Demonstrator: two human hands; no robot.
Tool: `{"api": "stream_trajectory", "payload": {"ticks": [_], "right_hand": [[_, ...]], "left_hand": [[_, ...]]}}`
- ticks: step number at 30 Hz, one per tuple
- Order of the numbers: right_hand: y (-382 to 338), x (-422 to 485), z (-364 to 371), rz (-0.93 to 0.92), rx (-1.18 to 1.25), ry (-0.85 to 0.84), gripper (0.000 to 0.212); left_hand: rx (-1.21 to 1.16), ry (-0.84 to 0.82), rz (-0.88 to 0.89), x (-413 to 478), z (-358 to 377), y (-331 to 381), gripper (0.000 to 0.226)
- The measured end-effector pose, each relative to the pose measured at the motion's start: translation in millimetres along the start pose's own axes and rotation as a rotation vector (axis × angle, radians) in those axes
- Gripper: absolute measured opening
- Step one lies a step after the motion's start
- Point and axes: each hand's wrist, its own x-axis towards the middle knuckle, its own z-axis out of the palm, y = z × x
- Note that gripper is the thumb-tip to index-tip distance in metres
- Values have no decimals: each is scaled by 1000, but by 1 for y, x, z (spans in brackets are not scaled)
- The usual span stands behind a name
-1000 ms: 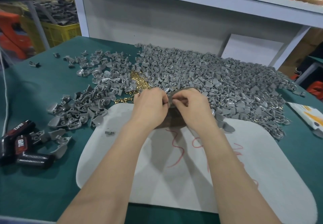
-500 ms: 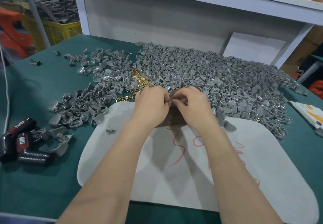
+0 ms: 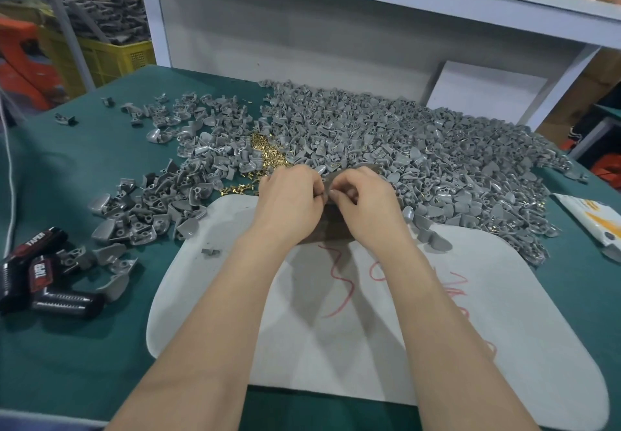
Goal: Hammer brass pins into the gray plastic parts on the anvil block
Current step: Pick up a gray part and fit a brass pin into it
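My left hand [image 3: 289, 207] and my right hand [image 3: 364, 205] meet fingertip to fingertip over a dark anvil block [image 3: 331, 227], which they mostly hide. Between the fingertips both hands pinch a small gray plastic part [image 3: 327, 184]; whether a pin is in it cannot be told. A heap of brass pins [image 3: 265, 155] lies just beyond my left hand. A large pile of gray plastic parts [image 3: 420, 148] spreads across the back of the table. A black hammer with a red label [image 3: 40, 282] lies at the far left, untouched.
A white mat with red scribbles [image 3: 386, 323] covers the green table [image 3: 67, 346] under my forearms. A smaller group of gray parts [image 3: 148, 212] sits left of the mat. A printed packet [image 3: 591, 218] lies at the right edge. A white shelf unit [image 3: 302, 37] stands behind.
Both hands stay together over the block, with only slight finger movement. The hammer and the piles have not moved.
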Motion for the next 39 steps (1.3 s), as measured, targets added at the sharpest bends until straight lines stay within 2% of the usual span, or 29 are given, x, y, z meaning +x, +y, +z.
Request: {"api": "stream_trajectory", "payload": {"ticks": [6, 17, 23, 27, 39], "right_hand": [[2, 0, 0, 38, 64, -4, 19], [2, 0, 2, 106, 102, 1, 19], [-5, 0, 0, 79, -39, -1, 5], [-11, 1, -1, 47, -141, -14, 9], [-16, 3, -1, 57, -233, -5, 10]], "left_hand": [[-1, -3, -2, 0, -1, 0, 11], [16, -9, -10, -1, -1, 1, 8], [6, -5, -10, -1, -2, 4, 11], [0, -9, -3, -2, -3, 3, 10], [28, 5, 12, -1, -1, 3, 9]]}}
